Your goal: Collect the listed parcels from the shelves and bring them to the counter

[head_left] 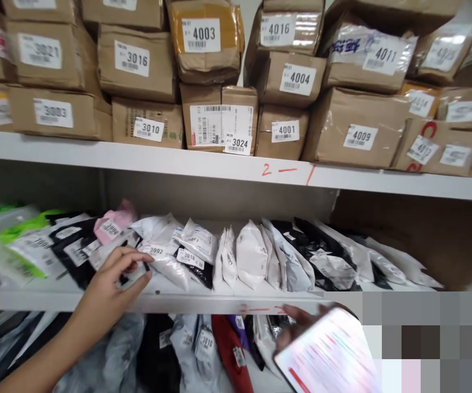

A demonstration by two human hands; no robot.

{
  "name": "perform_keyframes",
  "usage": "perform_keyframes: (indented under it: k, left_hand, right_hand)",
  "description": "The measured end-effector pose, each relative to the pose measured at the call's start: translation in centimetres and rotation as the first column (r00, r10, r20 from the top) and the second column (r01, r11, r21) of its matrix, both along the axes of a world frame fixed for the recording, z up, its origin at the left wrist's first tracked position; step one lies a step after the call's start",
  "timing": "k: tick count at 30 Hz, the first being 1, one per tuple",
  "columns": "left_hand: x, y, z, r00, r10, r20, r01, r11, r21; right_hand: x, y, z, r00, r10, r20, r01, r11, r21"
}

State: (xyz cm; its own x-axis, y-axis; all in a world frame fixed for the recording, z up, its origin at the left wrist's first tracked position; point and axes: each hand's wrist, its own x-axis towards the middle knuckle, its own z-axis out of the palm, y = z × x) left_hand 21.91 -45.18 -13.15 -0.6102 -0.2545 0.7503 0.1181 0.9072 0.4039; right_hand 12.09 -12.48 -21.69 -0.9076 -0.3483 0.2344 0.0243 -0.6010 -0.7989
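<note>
My left hand reaches to the middle shelf, its fingers curved and the thumb held apart from them. It is in front of a white plastic mailer labelled 3002; whether the fingertips touch it I cannot tell. Beside that mailer lie a black bag labelled 3018 and a small clear-white bag. A pink bag is just behind my hand. In my right hand, at the lower right, is a smartphone with a bright, unreadable screen.
Labelled cardboard boxes are stacked along the upper shelf. More mailers stand on edge on the middle shelf, white ones and black ones. Bagged parcels fill the level below. Blurred blocks cover the lower right corner.
</note>
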Motion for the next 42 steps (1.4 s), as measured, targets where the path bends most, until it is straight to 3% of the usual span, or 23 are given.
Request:
perform_keyframes:
  k: [2, 5, 9, 13, 17, 22, 25, 29, 34, 38, 42]
  left_hand:
    - [-1.8, -1.0, 0.2, 0.998, -0.058, 0.018, 0.059, 0.994, -0.092]
    - [-5.1, -0.5, 1.3, 0.986, -0.159, 0.043, 0.164, 0.966, -0.200]
    - [-10.6, 3.0, 3.5, 0.950, -0.272, 0.155, 0.301, 0.929, -0.214]
    - [-15.5, 6.4, 5.0, 0.861, -0.352, 0.366, 0.443, 0.873, -0.205]
    - [-17.7, 6.9, 4.7, 0.752, -0.148, 0.643, 0.450, 0.828, -0.335]
    - [-17.9, 7.1, 4.1, 0.719, 0.101, 0.687, 0.236, 0.895, -0.379]
    - [-18.6, 8.6, 4.6, 0.710, 0.135, 0.691, 0.205, 0.899, -0.386]
    - [-20.8, 10.1, 5.3, 0.720, 0.061, 0.691, 0.162, 0.954, -0.253]
    - [-22.9, 9.8, 4.4, 0.729, -0.171, 0.663, 0.190, 0.981, 0.044]
    - [-22.6, 9.1, 3.7, 0.877, -0.311, 0.366, 0.242, 0.945, 0.222]
    - [-19.2, 9.0, 3.6, 0.940, -0.341, 0.023, 0.303, 0.862, 0.407]
  right_hand:
    - [0.2, -2.5, 0.7, 0.999, -0.034, -0.026, 0.033, 0.999, -0.038]
    - [0.7, -5.5, 0.5, 0.996, -0.085, 0.032, 0.089, 0.987, -0.133]
    - [-0.4, -7.1, -0.6, 0.992, -0.065, 0.105, 0.086, 0.974, -0.208]
    - [-2.7, -6.4, -1.0, 0.994, -0.036, 0.103, 0.060, 0.969, -0.238]
    - [-4.9, -5.6, -0.5, 0.991, 0.055, 0.125, -0.019, 0.962, -0.272]
    - [-6.9, -7.7, 0.3, 0.977, 0.176, 0.119, -0.138, 0.952, -0.274]
    - [-7.6, -9.1, 0.4, 0.970, 0.185, 0.158, -0.142, 0.958, -0.251]
    - [-7.7, -8.8, -0.1, 0.966, 0.188, 0.177, -0.126, 0.942, -0.311]
    - [-8.1, -7.5, -0.8, 0.957, 0.230, 0.176, -0.173, 0.942, -0.288]
    - [-8.5, -7.2, -1.3, 0.944, 0.273, 0.186, -0.221, 0.940, -0.260]
    - [-7.8, -6.0, -1.5, 0.938, 0.303, 0.170, -0.256, 0.933, -0.252]
